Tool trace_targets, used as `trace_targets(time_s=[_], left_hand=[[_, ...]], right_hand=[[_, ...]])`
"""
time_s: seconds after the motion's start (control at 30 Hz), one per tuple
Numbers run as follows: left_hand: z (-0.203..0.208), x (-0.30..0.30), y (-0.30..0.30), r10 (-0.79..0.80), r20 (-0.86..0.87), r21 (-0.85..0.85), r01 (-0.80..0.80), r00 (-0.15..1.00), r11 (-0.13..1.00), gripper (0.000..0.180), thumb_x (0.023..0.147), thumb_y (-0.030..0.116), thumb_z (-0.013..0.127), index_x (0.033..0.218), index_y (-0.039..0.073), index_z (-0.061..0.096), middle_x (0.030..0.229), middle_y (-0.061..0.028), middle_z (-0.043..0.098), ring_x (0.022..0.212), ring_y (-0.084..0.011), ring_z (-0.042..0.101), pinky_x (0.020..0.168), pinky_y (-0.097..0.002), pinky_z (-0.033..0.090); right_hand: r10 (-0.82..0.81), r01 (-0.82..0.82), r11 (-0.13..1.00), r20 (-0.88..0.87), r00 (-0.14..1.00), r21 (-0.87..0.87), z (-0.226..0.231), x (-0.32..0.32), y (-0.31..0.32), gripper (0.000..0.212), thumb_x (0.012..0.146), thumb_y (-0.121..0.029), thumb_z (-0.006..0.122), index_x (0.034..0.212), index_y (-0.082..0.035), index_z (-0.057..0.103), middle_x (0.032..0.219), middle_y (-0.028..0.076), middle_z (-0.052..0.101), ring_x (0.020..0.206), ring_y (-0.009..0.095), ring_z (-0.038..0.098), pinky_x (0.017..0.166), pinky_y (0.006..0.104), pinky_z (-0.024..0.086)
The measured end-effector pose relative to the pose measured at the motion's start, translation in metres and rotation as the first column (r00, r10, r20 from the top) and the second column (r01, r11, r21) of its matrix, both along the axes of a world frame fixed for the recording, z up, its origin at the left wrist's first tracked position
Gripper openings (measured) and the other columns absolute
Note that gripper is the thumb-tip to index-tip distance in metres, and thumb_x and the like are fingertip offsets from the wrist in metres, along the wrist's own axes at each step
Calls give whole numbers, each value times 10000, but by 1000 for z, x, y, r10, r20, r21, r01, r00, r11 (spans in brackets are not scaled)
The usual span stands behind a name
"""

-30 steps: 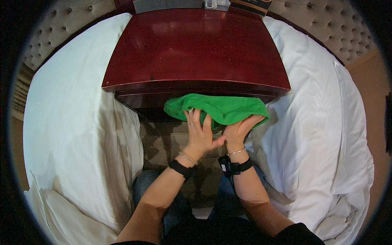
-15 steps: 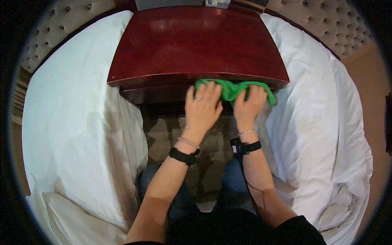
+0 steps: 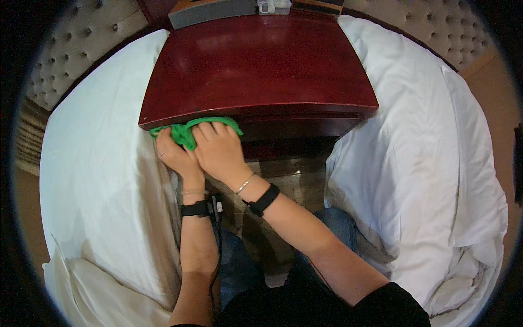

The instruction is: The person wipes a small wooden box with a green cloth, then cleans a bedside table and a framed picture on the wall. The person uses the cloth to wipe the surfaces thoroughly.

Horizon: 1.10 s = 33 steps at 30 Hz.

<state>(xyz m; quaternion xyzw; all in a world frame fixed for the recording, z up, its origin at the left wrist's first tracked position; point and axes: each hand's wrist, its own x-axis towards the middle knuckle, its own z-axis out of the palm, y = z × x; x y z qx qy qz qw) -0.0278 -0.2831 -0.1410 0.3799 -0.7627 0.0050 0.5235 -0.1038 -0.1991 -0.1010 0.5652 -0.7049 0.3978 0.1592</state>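
Note:
A green cloth is bunched against the front of a dark red wooden nightstand, just under the left end of its top's front edge. My left hand has its fingers curled on the cloth's left part, close to the white bed. Beside it, touching or nearly so, my right hand presses the cloth's right part with bent fingers. Both palms are turned away from view. Below the top, the nightstand's drawer front shows to the right of the cloth.
White-covered beds stand close on either side, a left bed and a right bed. At the nightstand's back are a grey box, a small clear container and a dark box. Tufted headboards rise behind.
Both hands have slid the green cloth leftward along the nightstand's front, from its right end to its left end. The view has shifted slightly.

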Motion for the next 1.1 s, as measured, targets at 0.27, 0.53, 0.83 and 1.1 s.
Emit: trace_targets(time_s=[0.27, 0.53, 0.83, 1.1], left_hand=[[22, -65, 87, -409, 234, 29, 414, 882, 910, 429, 737, 205, 573, 1116, 6, 546, 1111, -151, 563, 1050, -324, 493, 910, -448, 341], [47, -91, 131, -639, 308, 203, 608, 704, 768, 495, 776, 243, 597, 1229, 68, 497, 1224, -94, 514, 1126, -266, 473, 1013, -465, 313], [49, -83, 133, -510, 234, 181, 479, 828, 859, 441, 768, 227, 588, 1168, 52, 525, 1165, -102, 539, 1099, -254, 490, 1014, -501, 294], [35, -66, 63, 53, 18, 72, -54, 998, 996, 352, 748, 234, 588, 1039, 37, 568, 1075, -125, 567, 1042, -292, 517, 958, -502, 338]], right_hand=[[-431, 428, 897, 2, 903, -106, -7, -75, 82, 166, 681, -168, 549, 794, -46, 550, 796, 123, 512, 772, 323, 487, 675, 445, 378], [-724, 725, 600, 156, 672, -339, -11, -158, 154, 135, 769, -65, 498, 807, 36, 580, 795, 177, 554, 756, 373, 519, 705, 442, 411], [-694, 663, 674, 27, 719, -325, -14, -147, 144, 159, 779, -99, 491, 869, 21, 543, 841, 196, 514, 833, 398, 473, 758, 455, 379], [-217, 201, 971, -118, 969, -128, 11, -80, 71, 120, 713, -101, 576, 819, -45, 576, 828, 118, 544, 797, 319, 507, 702, 412, 390]])
